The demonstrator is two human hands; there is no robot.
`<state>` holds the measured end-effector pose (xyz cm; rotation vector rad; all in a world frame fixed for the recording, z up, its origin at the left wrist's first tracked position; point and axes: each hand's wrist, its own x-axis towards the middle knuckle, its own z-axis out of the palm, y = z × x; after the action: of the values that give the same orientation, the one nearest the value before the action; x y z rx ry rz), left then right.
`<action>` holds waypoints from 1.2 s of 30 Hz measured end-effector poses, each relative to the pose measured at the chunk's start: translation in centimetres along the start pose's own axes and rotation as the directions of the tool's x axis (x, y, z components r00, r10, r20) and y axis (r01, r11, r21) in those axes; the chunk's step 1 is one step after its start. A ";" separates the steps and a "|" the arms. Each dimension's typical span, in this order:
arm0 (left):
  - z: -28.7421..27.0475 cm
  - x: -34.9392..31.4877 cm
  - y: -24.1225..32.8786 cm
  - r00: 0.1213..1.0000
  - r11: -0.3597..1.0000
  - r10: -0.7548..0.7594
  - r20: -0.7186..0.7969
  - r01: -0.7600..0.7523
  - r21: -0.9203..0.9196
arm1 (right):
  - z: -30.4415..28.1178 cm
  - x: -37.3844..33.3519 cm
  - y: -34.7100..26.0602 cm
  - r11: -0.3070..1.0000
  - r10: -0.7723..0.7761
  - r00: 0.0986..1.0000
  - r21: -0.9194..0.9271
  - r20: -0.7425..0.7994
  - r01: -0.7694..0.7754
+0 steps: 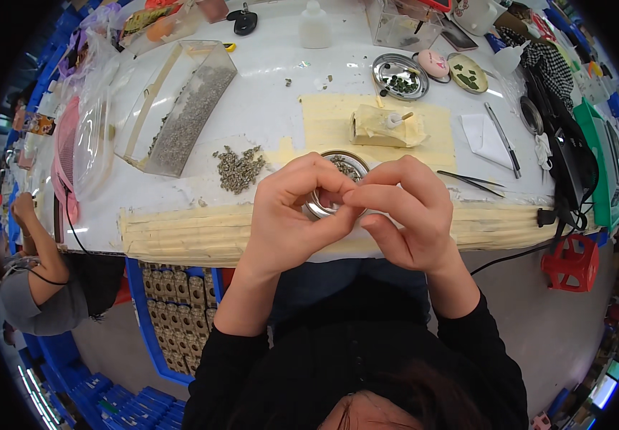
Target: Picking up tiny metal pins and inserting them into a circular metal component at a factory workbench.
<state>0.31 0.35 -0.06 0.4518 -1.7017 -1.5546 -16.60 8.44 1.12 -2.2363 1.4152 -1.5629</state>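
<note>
My left hand (291,211) and my right hand (413,215) meet over a round metal dish (319,210) near the table's front edge. Left thumb and index finger curl together in a pinch, and the bent right fingers press against their tips. Anything held there is too small or too hidden to make out. Small greyish metal pieces (347,166) lie in the dish, partly covered by my hands. Left of it is a loose heap of similar small pieces (239,169). Black tweezers (471,183) rest right of my right hand.
A tape-wrapped block (388,127) stands beyond the dish. A clear bin of grey pieces (193,107) sits left. Farther right are a steel dish with dark green pieces (400,77), a pen-like tool (503,140) and a green tray (600,161). Another person (41,287) sits at left.
</note>
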 end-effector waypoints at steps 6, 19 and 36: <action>-0.8 -0.2 0.6 0.959 0.914 -0.168 0.229 0.238 -0.328 | -2.0 0.8 0.1 0.876 0.091 0.955 0.433 0.283 -0.212; -0.4 0.0 0.2 0.988 0.929 -0.078 -0.137 0.023 -0.368 | 1.0 -0.7 -0.4 1.000 0.027 0.997 0.009 -0.077 -0.026; 0.3 0.2 -0.4 0.914 0.924 0.324 -0.243 -0.250 0.290 | 0.7 -0.7 -0.8 0.988 0.145 0.987 0.064 -0.072 -0.141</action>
<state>-0.10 0.35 -0.34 0.5010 -1.6563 -1.0087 -15.60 9.09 0.75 -2.0138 1.4913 -1.6368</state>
